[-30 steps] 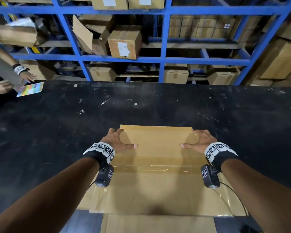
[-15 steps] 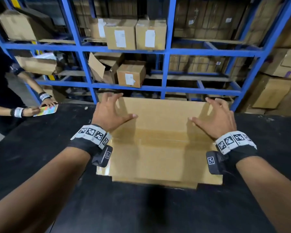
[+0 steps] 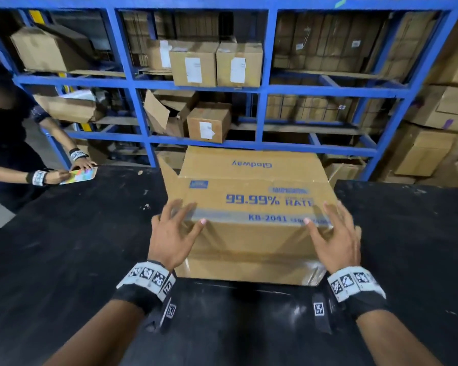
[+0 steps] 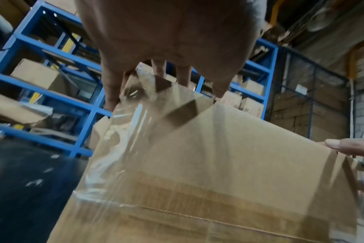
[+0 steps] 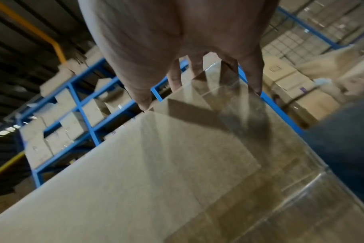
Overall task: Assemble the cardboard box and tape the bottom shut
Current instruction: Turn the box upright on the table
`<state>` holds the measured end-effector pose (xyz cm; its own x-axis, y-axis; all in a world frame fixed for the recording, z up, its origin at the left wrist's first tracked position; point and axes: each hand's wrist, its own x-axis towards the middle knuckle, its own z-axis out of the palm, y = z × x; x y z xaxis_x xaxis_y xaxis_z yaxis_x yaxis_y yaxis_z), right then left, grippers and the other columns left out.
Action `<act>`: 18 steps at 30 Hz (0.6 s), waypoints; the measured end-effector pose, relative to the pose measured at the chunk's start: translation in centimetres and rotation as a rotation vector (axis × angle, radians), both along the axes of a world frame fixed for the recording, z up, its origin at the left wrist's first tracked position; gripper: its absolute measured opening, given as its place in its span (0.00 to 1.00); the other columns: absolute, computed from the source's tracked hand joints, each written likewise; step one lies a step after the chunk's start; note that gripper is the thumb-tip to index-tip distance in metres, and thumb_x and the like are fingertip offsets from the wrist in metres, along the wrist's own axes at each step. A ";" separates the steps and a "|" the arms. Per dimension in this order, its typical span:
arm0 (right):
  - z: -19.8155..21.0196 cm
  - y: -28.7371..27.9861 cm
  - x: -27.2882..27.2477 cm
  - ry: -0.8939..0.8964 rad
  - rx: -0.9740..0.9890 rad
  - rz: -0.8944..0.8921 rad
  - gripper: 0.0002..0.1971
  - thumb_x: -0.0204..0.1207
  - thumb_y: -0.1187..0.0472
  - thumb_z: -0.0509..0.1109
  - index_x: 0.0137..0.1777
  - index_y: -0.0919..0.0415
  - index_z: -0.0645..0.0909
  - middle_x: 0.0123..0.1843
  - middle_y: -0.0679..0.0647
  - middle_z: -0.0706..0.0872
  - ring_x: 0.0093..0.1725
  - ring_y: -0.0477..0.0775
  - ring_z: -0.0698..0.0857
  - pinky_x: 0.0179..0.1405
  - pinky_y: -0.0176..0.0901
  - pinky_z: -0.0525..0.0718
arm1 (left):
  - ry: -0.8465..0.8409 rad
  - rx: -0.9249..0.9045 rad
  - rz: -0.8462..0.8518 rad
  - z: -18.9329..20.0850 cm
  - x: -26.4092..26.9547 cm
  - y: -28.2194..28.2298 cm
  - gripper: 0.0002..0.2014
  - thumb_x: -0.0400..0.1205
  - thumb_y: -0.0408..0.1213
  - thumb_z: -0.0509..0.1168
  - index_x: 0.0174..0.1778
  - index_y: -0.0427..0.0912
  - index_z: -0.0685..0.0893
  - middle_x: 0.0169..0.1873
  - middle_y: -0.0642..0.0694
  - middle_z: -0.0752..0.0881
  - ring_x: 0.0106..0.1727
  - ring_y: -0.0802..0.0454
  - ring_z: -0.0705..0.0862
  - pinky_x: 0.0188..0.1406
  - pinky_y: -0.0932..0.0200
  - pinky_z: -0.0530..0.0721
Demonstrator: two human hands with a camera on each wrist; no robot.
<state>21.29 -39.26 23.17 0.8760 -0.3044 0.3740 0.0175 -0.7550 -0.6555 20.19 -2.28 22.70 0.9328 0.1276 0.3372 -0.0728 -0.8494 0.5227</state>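
Standing on the black worktop near its far edge is one cardboard box, assembled, with blue print reading "99.99%" and "KB-2041" on its upper face and "Glodway" upside down on the far flap. One strip of clear tape runs over the near face and shines at the lower corners.

Two hands work it. The left hand lies against the box's near left corner with fingers spread and straight, the thumb across the near face; the right hand mirrors it at the near right corner. Neither hand curls round anything: both are flat, with fingers apart. Each wrist carries a marker band and a small camera.

Beyond the worktop stands one blue shelving rack stacked with cartons. At the worktop's left edge a second person's two hands rest on one coloured card.

Both wrist views are smeared with motion, and the fine print on the box is unreadable. The box's far side and underside are hidden.
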 end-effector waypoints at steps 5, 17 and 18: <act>-6.9 0.6 -5.8 0.103 -0.019 -0.058 0.30 0.75 0.39 0.75 0.76 0.48 0.83 0.86 0.48 0.72 0.70 0.70 0.73 0.62 0.53 0.77 | 0.036 -0.020 0.017 -6.0 -6.0 -0.8 0.30 0.81 0.71 0.59 0.77 0.64 0.80 0.79 0.53 0.72 0.76 0.46 0.76 0.74 0.55 0.65; -6.4 -1.0 -5.6 0.176 -0.098 -0.017 0.38 0.73 0.31 0.71 0.81 0.46 0.78 0.86 0.45 0.69 0.73 0.66 0.76 0.62 0.48 0.73 | 0.085 0.042 -0.061 -4.6 -5.7 0.8 0.32 0.77 0.71 0.61 0.75 0.62 0.81 0.74 0.55 0.72 0.72 0.52 0.78 0.66 0.46 0.75; -6.3 -1.1 -5.3 0.199 -0.106 -0.008 0.39 0.73 0.29 0.69 0.81 0.46 0.77 0.86 0.45 0.69 0.74 0.65 0.77 0.63 0.48 0.72 | 0.099 0.047 -0.060 -4.4 -5.4 0.8 0.33 0.77 0.71 0.60 0.75 0.61 0.81 0.74 0.55 0.73 0.68 0.51 0.80 0.66 0.46 0.76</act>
